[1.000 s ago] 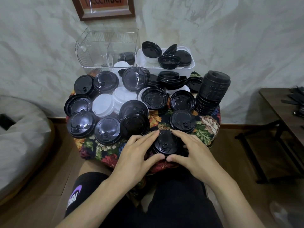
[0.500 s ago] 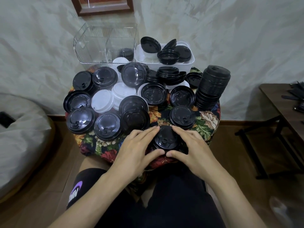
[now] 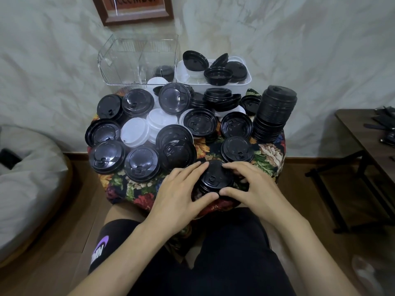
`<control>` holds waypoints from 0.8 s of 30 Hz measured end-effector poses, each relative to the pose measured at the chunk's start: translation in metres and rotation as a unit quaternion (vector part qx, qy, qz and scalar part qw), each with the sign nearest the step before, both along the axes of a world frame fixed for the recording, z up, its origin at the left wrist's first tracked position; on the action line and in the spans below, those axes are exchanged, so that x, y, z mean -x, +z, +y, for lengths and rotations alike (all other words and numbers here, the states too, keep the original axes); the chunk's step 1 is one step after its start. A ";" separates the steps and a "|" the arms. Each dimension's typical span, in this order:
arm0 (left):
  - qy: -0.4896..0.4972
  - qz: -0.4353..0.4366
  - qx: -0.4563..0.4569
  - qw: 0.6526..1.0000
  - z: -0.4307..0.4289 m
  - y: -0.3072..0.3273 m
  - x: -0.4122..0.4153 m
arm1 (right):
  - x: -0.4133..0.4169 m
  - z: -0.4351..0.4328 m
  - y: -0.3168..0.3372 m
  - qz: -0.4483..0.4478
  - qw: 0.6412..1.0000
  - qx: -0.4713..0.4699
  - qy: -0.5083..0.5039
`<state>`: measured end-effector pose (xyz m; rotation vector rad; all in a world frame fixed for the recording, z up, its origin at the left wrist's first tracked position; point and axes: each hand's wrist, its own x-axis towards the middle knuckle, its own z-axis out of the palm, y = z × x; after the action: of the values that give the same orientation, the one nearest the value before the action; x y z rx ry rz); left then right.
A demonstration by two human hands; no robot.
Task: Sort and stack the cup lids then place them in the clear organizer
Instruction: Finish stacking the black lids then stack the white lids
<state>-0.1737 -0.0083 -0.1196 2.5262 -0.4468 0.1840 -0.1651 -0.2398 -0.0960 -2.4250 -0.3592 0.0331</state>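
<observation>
A short stack of black cup lids (image 3: 214, 178) sits at the near edge of the small table with a floral cloth (image 3: 132, 190). My left hand (image 3: 179, 195) and my right hand (image 3: 254, 189) cup it from both sides, fingers and thumbs curled round its rim. Many loose black lids (image 3: 141, 165) and a few white lids (image 3: 134, 132) cover the table. A tall stack of black lids (image 3: 274, 113) stands at the right. The clear organizer (image 3: 139, 58) is at the back left, with a few dark lids in its right compartment.
A white bin (image 3: 239, 85) holding black lids stands to the right of the organizer. A grey beanbag (image 3: 27, 174) lies at the left, a dark wooden side table (image 3: 367, 133) at the right. My legs are below the table's near edge.
Both hands stay round the same lid stack. The view has shifted slightly, and the stack sits a little tighter between my fingers.
</observation>
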 end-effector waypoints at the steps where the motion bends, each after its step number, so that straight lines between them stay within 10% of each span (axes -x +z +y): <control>1: 0.005 -0.001 0.000 1.000 -0.002 0.000 0.000 | -0.001 -0.001 0.001 0.004 1.000 0.003 0.003; 9: 0.017 -0.013 -0.007 1.000 -0.004 -0.001 0.000 | -0.018 -0.014 0.006 -0.131 0.983 -0.025 -0.127; 17: 0.031 -0.006 -0.015 0.999 -0.007 0.006 -0.002 | -0.039 -0.010 0.006 -0.032 0.990 0.078 -0.115; 24: 0.050 0.037 0.026 0.998 -0.006 0.007 -0.001 | -0.025 -0.011 0.014 -0.036 0.988 -0.112 -0.104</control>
<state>-0.1726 -0.0145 -0.1124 2.4966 -0.2843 0.1376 -0.1404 -0.2508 -0.0822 -2.2312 -0.1323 -0.1794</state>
